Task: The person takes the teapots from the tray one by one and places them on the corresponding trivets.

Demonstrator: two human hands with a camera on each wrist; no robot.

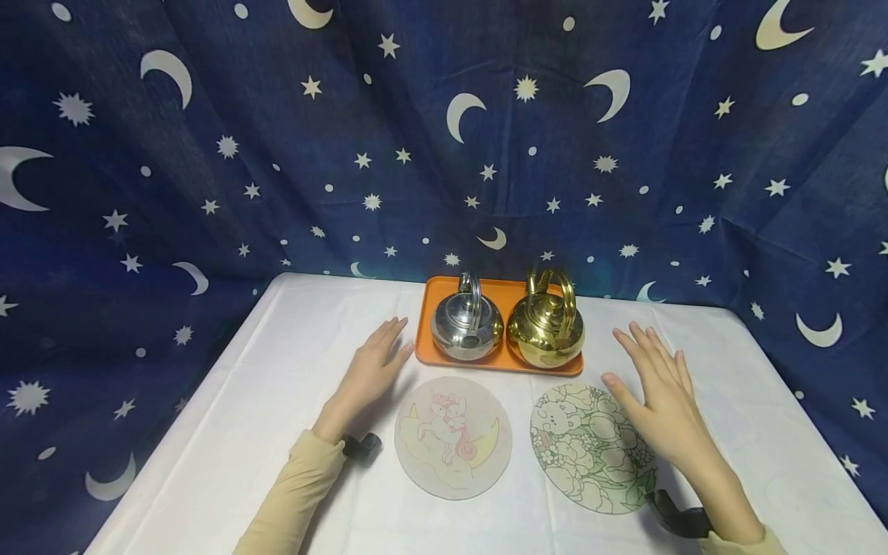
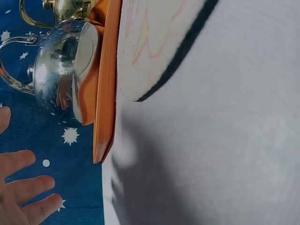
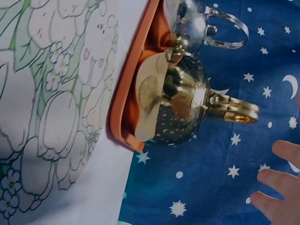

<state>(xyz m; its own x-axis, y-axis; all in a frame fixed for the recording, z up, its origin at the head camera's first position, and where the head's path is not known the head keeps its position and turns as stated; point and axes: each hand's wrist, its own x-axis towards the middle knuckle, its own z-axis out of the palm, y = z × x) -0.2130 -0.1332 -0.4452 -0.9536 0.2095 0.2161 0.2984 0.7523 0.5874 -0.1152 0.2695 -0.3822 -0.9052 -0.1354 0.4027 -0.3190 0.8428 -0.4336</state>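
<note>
A silver teapot (image 1: 466, 327) and a gold teapot (image 1: 544, 331) stand side by side on an orange tray (image 1: 444, 289) at the back of the table. My left hand (image 1: 375, 366) is just left of the tray, its fingers extended and nothing in it. To the right of the gold teapot, my right hand (image 1: 659, 397) hovers with spread fingers, also holding nothing. The left wrist view has the silver teapot (image 2: 58, 70) beyond the fingertips; in the right wrist view the gold teapot (image 3: 178, 101) shows its looped handle.
In front of the tray lie two round mats: one with a pink unicorn drawing (image 1: 452, 439), the other with green flowers and a bear (image 1: 593, 451). A white cloth (image 1: 312, 308) covers the table. Behind hangs a dark blue curtain (image 1: 416, 169) with moons and stars.
</note>
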